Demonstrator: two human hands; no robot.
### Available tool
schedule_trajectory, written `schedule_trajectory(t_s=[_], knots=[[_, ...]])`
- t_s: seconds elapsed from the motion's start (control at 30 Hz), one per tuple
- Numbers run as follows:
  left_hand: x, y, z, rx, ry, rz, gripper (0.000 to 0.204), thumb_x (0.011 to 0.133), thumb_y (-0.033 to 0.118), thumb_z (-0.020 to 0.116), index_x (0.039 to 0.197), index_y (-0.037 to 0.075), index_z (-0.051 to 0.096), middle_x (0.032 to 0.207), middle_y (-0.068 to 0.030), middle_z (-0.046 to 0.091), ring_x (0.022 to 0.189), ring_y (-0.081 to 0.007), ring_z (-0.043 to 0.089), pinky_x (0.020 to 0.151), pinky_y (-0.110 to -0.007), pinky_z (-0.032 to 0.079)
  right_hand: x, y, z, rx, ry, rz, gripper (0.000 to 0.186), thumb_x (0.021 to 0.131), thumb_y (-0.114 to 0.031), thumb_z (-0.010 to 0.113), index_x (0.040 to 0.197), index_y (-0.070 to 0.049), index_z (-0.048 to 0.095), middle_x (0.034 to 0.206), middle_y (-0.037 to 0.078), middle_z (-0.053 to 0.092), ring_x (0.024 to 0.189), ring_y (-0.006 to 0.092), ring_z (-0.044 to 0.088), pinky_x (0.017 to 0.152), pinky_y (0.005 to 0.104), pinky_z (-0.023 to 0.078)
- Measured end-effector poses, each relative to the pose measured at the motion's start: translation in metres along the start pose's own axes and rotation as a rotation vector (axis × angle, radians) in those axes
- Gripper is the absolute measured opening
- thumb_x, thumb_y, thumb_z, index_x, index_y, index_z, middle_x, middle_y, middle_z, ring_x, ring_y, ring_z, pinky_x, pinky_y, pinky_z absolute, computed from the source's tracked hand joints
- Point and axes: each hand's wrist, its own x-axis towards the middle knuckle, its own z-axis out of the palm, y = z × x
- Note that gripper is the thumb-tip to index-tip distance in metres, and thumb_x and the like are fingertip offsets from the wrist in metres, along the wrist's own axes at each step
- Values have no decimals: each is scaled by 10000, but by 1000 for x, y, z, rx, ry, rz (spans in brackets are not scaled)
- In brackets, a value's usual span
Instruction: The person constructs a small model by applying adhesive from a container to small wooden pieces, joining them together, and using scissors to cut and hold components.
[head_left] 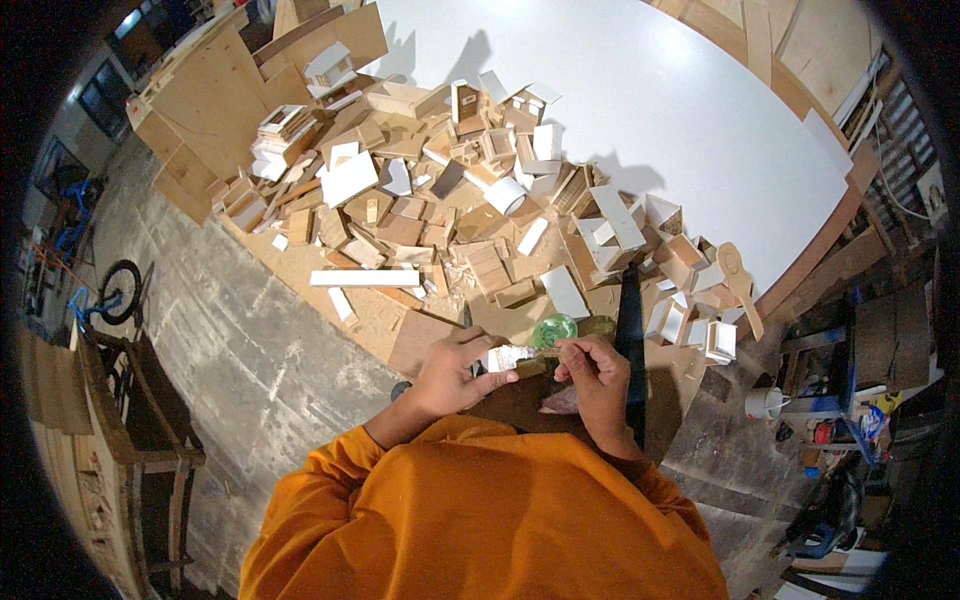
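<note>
My left hand (452,372) holds a small white block-like piece (507,357) at its fingertips, just above my orange sleeve. My right hand (596,375) is closed on a thin stick-like tool whose tip touches that white piece. Both hands sit close together at the near edge of the workbench. A round green container (553,329) lies just beyond them, partly hidden by my fingers. What lies under my right palm is hidden.
A large heap of small wooden and white model parts (450,200) covers the bench. A white sheet (640,110) lies beyond it. A long black strip (630,330) stands by my right hand. Plywood boards (215,100) lean left; a white mug (766,402) sits right.
</note>
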Motion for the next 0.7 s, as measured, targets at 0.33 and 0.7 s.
schedule_trajectory(t_s=[0.33, 0.7], knots=[[-2, 0, 4, -130, -80, -92, 354, 810, 235, 761, 1040, 0, 633, 899, -163, 646, 798, -292, 644, 698, -351, 491, 1, -1, -2, -182, 111, -202, 157, 915, -107, 644, 955, 42, 673, 777, 69, 607, 638, 109, 586, 601, 233, 473], [-17, -19, -16, -1132, 6, -431, 504, 987, 344, 506, 1342, -9, 439, 1159, -138, 607, 1024, -229, 612, 908, -357, 494, 19, 3, -26, -702, 78, -341, 92, 815, -79, 693, 891, -28, 679, 847, 124, 624, 742, 303, 634, 637, 375, 496]])
